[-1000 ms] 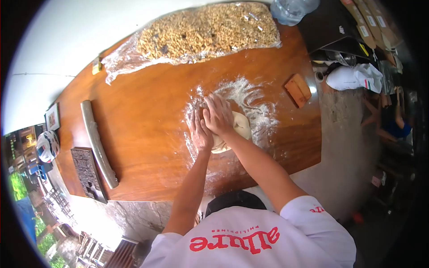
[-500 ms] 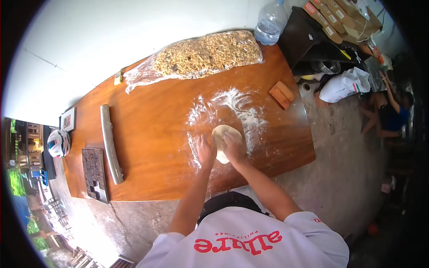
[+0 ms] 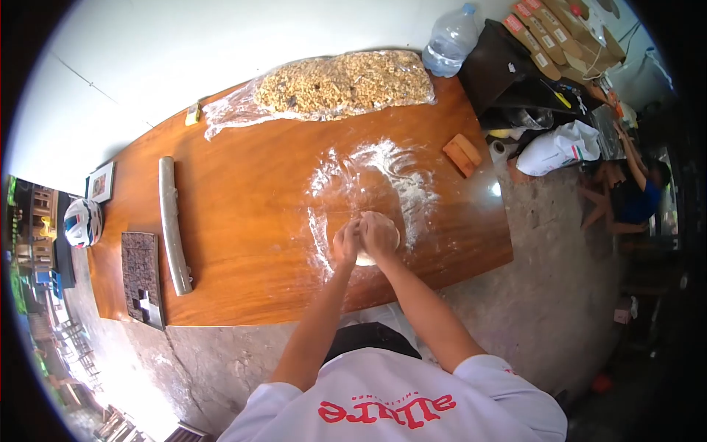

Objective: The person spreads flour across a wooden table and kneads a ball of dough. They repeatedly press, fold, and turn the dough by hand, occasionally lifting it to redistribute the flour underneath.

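Note:
A pale round of dough lies on the wooden table near its front edge, mostly covered by my hands. My left hand grips its left side with the fingers curled. Over the top and right side, my right hand presses down with bent fingers. The two hands meet at the fingertips. White flour is spread in a ring on the wood beyond and beside the dough.
A clear bag of brown puffed pieces lies along the wall, beside a water jug. On the table are a wooden block, a long grey tube and a dark rectangular board. Another person is at far right.
My hands have drawn together and closed over the dough, hiding more of it. The view has shifted slightly.

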Tool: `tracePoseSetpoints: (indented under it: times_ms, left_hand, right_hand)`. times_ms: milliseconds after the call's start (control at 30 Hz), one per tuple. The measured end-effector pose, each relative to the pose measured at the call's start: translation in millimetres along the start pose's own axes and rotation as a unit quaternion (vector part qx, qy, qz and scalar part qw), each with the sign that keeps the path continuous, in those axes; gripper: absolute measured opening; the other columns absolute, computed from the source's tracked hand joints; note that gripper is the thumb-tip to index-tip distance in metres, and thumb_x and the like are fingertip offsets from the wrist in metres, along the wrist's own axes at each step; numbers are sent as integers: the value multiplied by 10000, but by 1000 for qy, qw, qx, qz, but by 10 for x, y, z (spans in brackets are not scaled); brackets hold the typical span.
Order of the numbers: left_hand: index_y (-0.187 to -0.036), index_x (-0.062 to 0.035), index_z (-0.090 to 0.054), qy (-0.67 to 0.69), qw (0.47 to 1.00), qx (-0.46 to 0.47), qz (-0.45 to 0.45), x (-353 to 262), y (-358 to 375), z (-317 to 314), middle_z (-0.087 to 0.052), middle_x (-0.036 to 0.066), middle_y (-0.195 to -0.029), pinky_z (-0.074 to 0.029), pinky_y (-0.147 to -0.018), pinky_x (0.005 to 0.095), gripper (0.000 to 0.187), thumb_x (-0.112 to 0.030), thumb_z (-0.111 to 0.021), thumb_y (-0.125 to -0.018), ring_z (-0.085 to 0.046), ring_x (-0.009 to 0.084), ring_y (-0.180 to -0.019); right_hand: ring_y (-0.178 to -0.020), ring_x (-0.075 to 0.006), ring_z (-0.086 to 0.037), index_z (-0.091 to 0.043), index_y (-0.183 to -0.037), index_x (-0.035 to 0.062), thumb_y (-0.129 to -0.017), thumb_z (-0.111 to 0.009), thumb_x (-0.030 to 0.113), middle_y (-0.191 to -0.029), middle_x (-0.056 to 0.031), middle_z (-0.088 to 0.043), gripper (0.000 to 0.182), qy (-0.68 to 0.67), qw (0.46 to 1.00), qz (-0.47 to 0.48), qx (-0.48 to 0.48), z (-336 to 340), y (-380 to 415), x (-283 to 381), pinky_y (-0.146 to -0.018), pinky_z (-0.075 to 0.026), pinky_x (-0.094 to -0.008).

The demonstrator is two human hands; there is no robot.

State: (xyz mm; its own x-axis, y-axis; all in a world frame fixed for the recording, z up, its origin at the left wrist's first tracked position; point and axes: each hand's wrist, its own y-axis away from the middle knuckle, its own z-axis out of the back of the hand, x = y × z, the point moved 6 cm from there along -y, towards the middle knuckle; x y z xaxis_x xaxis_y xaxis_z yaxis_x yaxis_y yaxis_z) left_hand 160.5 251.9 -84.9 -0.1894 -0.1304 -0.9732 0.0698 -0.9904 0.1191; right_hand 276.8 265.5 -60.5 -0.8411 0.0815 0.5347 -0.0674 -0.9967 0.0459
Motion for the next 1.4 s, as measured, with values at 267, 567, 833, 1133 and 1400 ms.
tracePoseSetpoints:
  times_ms: [267,567,833,1133,1400]
  left_hand:
    - [-1398,-36,-519,-179,964,74,-181,-140,467,-85,-464,257,-1454,-206,-1170,571,590,-383,-508,-921,-371,476,-1382]
    - [-1417,-94,-535,-275,942,51,-184,-152,-971,-348,-500,160,-1465,-210,-1182,544,617,-480,-342,-977,-426,391,-1376]
    - [-1343,-56,-582,-211,967,-43,-136,-306,-1487,-328,-555,174,-1393,-355,-1120,455,479,-339,-362,-1025,-474,376,-1322]
    - [-1295,-45,-603,-230,972,-34,-15,3,-199,-108,-616,222,-1162,-433,-984,474,371,-248,-533,-992,-564,400,-1120]
    - [-1193,-58,-668,-143,973,-133,-127,-302,-216,157,-637,189,-1135,-459,-972,420,324,-266,-560,-970,-597,358,-1118]
  right_hand:
    - [-1345,-373,-471,-568,-1328,38,-937,-479,345,-1408,-163,-542,505,114,985,68,-106,-172,779,-88,-1123,-334,-489]
    - [-1356,-352,-450,-542,-1378,72,-945,-422,374,-1460,-161,-485,542,146,987,55,-45,-221,-705,-229,-1098,-340,-490]
    - [-1168,-275,-587,-653,-1163,86,-882,-555,241,-1238,-90,-639,336,11,983,100,-151,-257,-1601,-177,-987,-446,-415]
    - [-962,-348,-642,-688,-1008,10,-906,-599,69,-1016,-170,-692,148,-278,947,-19,-163,471,-1047,-786,-858,-507,-399]
    - [-1131,-354,-592,-663,-1149,-2,-777,-676,83,-1216,-194,-617,382,11,975,160,-151,231,602,77,-984,-485,-431]
